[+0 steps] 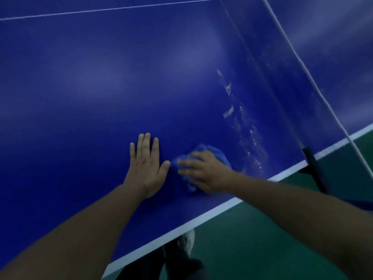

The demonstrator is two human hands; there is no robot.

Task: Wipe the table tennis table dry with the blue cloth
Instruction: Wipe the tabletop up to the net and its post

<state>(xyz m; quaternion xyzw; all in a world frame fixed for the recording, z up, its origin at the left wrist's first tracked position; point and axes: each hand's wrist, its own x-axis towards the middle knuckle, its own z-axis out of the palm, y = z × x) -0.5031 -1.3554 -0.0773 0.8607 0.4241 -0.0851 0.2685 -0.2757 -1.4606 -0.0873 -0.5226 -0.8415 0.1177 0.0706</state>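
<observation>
The dark blue table tennis worktop [101, 87] is smooth and softly glossy, carrying pale sheens of light. Glistening wet streaks [250, 138] break that finish in a beaded, patchy band. The crumpled bright blue cloth [214, 152] looks soft and fuzzy. The green floor [252, 239] looks matt.

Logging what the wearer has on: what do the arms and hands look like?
The left hand and right hand wear no gloves. No sleeves are in view up either arm. No watch, ring or bracelet shows, though the picture is dim.
</observation>
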